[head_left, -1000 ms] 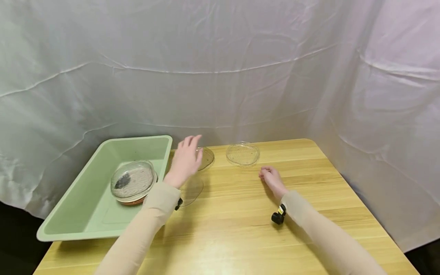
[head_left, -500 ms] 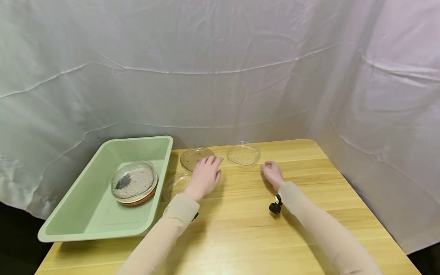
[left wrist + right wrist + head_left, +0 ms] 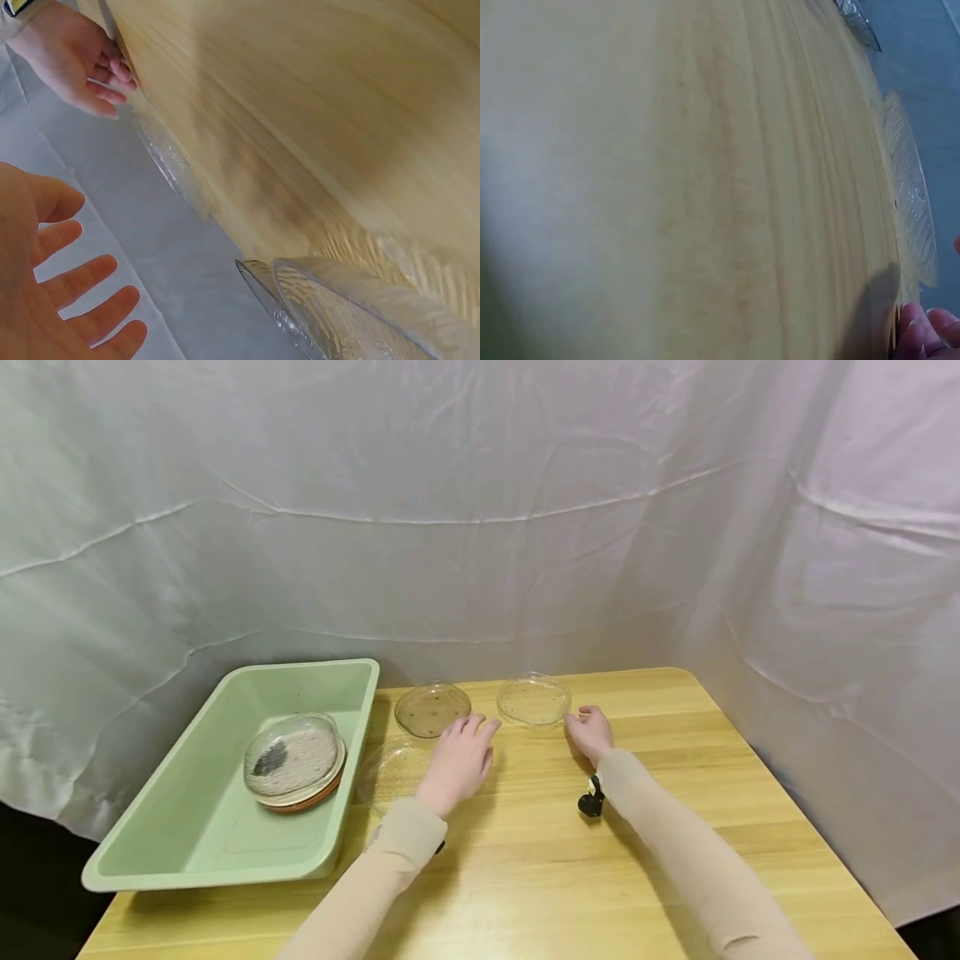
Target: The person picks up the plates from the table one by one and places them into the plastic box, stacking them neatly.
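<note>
My left hand [image 3: 457, 762] hovers over the table with fingers loosely spread, holding nothing; the left wrist view shows its spread fingers [image 3: 84, 283]. Just left of it a clear textured glass plate [image 3: 392, 774] lies partly hidden by the hand and cuff. Beyond its fingertips is a brownish clear glass plate [image 3: 432, 710]. My right hand [image 3: 590, 733], fingers loosely curled, is beside the right edge of another clear glass plate [image 3: 534, 700] at the back; whether it touches the rim I cannot tell. The right wrist view shows only some of its fingers [image 3: 922, 334].
A green tub [image 3: 225, 852] stands at the left, overhanging the table's edge. Inside is a stack with a clear plate [image 3: 294, 756] on top and an orange-brown one [image 3: 311, 799] lowest. Grey cloth [image 3: 480, 568] hangs behind the wooden table [image 3: 540, 877].
The left hand has moved right, away from the tub and the near clear plate, uncovering the brownish plate. The right hand has shifted slightly forward towards the back clear plate.
</note>
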Action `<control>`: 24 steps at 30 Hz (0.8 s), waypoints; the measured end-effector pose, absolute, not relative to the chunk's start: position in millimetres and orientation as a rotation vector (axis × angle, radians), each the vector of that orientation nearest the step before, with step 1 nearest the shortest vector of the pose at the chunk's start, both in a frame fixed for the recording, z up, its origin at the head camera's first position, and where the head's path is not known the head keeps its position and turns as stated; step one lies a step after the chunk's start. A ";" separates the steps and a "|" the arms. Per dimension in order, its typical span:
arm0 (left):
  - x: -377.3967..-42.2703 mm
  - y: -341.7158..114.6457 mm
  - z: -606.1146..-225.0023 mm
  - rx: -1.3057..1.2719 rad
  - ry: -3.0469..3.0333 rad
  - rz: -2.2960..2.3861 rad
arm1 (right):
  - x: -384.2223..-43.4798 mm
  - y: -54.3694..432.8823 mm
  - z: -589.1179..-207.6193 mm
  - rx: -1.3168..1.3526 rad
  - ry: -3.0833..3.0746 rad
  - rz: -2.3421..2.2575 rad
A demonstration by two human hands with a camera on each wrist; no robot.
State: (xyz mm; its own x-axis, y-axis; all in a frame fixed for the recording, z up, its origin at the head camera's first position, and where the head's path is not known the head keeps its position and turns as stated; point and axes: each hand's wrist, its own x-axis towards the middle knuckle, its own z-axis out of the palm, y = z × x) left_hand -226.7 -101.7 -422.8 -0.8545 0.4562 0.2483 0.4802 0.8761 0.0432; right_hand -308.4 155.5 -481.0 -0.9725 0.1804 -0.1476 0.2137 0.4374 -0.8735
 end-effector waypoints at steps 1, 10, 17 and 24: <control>-226.6 -100.9 -423.5 -0.716 -2.817 -0.151 | -309.3 155.2 -481.1 0.364 2.642 -1.598; -228.3 -97.5 -429.7 -0.719 -2.768 -0.171 | -317.5 148.1 -476.4 0.401 2.654 -1.504; -228.5 -96.6 -430.4 -0.725 -2.775 -0.191 | -318.2 144.7 -471.8 0.439 2.656 -1.474; -227.9 -96.7 -428.9 -0.712 -2.826 -0.210 | -321.7 141.8 -474.0 0.491 2.699 -1.403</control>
State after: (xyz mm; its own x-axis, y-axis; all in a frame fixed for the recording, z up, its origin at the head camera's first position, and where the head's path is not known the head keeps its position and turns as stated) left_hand -227.9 -96.7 -428.9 -0.8587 0.4499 0.2454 0.4813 0.8725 0.0845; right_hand -321.7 141.8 -474.0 -0.9474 0.2518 -0.1975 0.3064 0.5349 -0.7874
